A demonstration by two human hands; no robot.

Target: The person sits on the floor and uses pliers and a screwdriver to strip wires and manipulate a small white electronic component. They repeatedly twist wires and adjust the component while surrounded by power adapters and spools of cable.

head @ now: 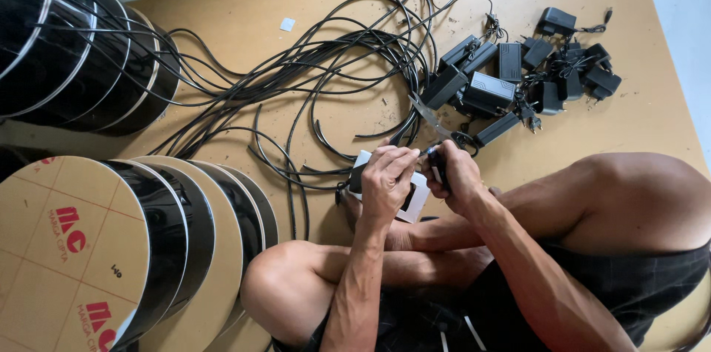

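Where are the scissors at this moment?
In the head view, the scissors are just right of centre, held in the right hand with blades pointing up-left toward the tangle of black cables, just below the pile of black power adapters.

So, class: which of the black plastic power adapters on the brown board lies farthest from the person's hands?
The black adapter at the pile's upper right, lying alone above the clustered adapters, far from both hands.

Workshop floor: board [244, 19] strewn with black cables [326, 63], power adapters [518, 71], stacked round discs [111, 241].

Brown board floor [652, 111] — black cables [318, 63], power adapters [518, 74], stacked discs [155, 241].
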